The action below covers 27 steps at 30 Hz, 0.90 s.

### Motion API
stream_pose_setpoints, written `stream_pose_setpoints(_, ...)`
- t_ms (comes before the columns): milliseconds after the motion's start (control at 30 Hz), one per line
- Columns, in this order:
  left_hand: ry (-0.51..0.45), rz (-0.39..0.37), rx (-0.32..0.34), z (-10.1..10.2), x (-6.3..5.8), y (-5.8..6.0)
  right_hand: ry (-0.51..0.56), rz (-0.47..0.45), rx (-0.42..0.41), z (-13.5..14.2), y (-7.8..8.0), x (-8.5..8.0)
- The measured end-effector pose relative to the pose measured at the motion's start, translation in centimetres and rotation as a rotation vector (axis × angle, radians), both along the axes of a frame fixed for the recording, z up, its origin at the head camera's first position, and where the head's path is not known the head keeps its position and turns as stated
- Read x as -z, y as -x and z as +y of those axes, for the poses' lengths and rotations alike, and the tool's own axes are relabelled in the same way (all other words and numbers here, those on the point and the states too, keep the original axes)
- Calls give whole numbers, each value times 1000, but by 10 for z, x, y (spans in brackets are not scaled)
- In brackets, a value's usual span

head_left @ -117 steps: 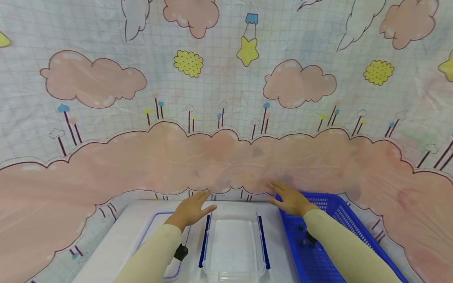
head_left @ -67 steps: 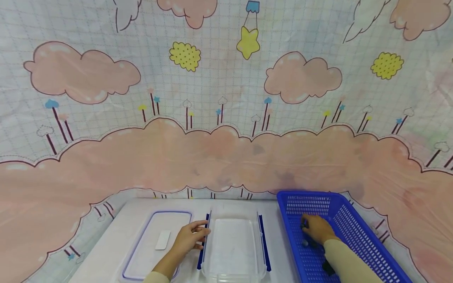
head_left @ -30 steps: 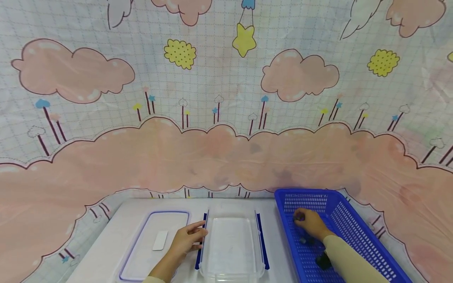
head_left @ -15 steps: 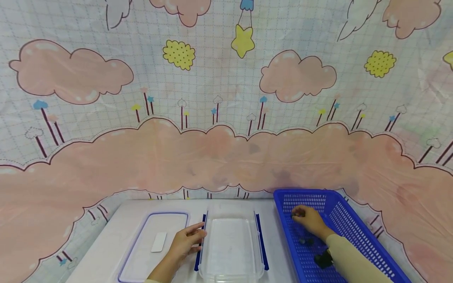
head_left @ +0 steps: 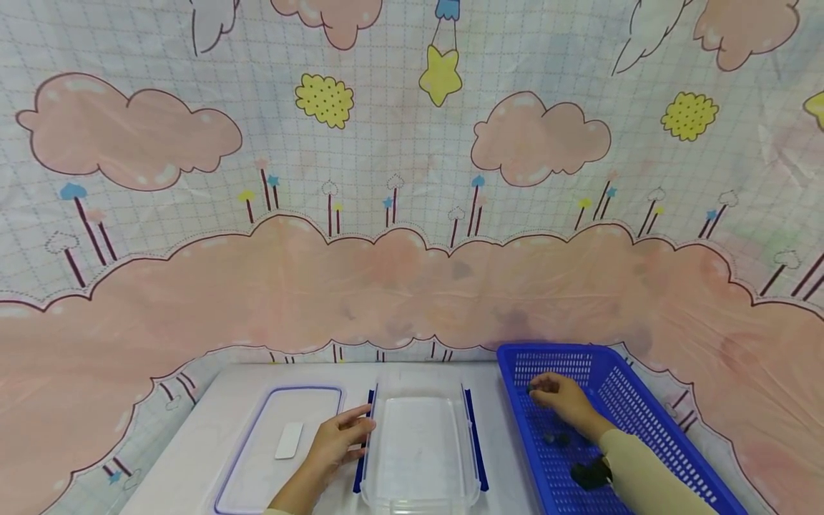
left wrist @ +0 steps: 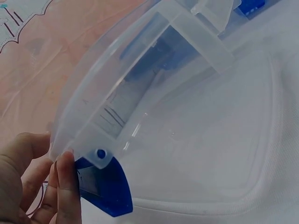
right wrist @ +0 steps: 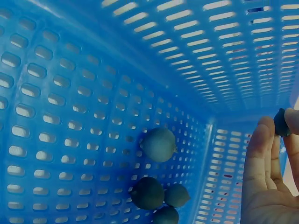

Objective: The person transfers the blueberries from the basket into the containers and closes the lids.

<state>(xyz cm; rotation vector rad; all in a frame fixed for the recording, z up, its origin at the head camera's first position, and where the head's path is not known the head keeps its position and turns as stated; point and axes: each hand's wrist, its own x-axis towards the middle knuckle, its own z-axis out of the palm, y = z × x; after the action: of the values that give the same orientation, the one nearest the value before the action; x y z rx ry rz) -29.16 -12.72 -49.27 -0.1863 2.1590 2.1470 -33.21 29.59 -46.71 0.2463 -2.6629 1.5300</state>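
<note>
Okay, clear rectangular plastic tub with dark blue side clips (head_left: 420, 443): sitting lidless mid-table on the white tabletop (head_left: 505, 465), probably so either hand is reaching it easily.
Flat clear plastic lid with a blue-violet rim (head_left: 257, 458): lying off to the left, likely just staying out of the way; a small white rectangle (head_left: 289, 440) is showing on it.
Left hand (head_left: 337, 435): bent fingertips are touching the tub's left side by the clip, maybe steadying it. Can't tell if they're really pinching.
Loose round green-grey pieces (right wrist: 159, 144): three are bunching up, a paler one just beside, all resting in the blue perforated plastic basket (head_left: 634, 404), right of the tub.
Right hand (head_left: 566, 402): thumb and fingertips are clamping one small dark roundish piece (right wrist: 280, 123) over the basket's far left part, I'm guessing by the tips because it's so little.
Pink-and-white cartoon-cloud cloth (head_left: 412, 286): hanging behind everything, seemingly as a backdrop.
</note>
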Motion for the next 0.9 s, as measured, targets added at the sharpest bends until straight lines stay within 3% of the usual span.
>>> stream_pose_setpoints(333,-44,-2,11,1,2,-1,128,-90,27,-4,-10,-6)
stream_pose_setpoints(567,-38,-7,3,1,2,0,201,-123,-19,-11,-13,-11)
stream_pose_setpoints(900,-45,-22,14,0,4,2,271,-169,-24,-24,-13,-18)
